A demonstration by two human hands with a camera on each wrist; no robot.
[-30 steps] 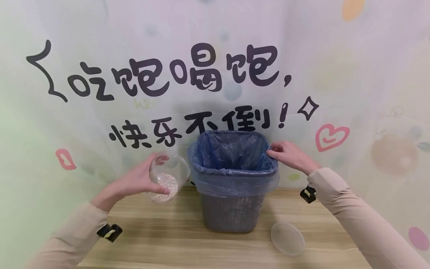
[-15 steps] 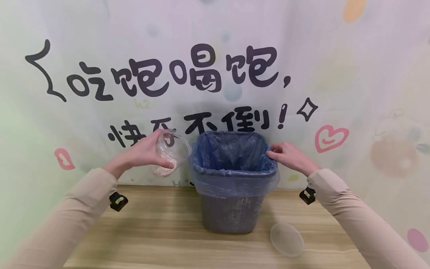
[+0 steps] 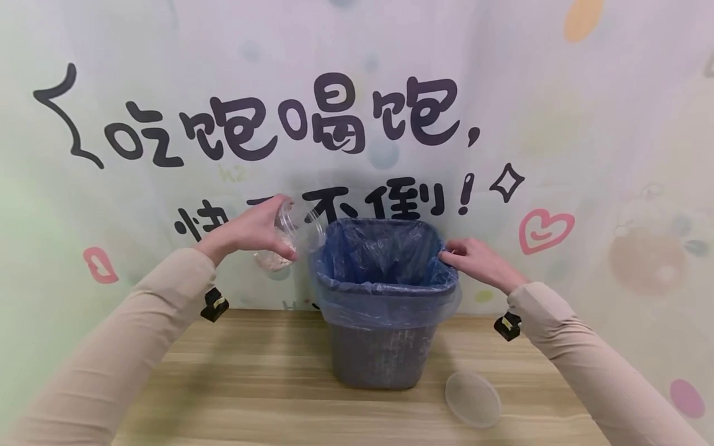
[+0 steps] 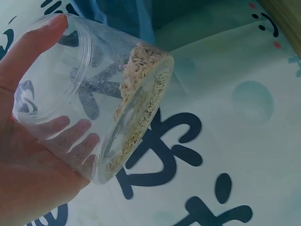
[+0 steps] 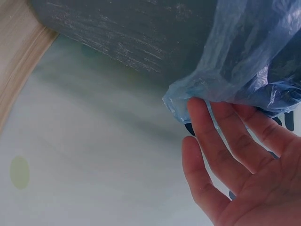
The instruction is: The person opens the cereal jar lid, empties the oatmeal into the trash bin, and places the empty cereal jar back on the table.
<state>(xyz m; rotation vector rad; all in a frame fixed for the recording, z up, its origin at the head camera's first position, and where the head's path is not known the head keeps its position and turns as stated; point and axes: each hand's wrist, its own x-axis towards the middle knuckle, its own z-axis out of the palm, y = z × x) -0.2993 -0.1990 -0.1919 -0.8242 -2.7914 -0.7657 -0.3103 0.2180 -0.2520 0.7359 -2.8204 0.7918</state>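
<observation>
In the head view my left hand (image 3: 253,226) grips a clear plastic jar (image 3: 305,230) in the air, just left of the trash can (image 3: 379,356). The jar is tilted, its open mouth facing the can. Pale flakes that look like oats (image 4: 141,63) lie at its bottom end, as the left wrist view shows. A blue trash bag (image 3: 385,308) lines the grey can and folds over its rim. At the rim's right corner, my right hand (image 3: 476,260) pinches the bagged edge, thumb on top. From the right wrist view, its fingers (image 5: 218,150) touch the bag's outer fold.
On the wooden tabletop (image 3: 251,371), right of the can's base, lies a round translucent lid (image 3: 473,399). A printed cloth backdrop (image 3: 357,37) with black lettering rises close behind the can.
My left hand has raised the jar and brought it right toward the can's rim, tipping its mouth further over. The right hand keeps its place on the rim.
</observation>
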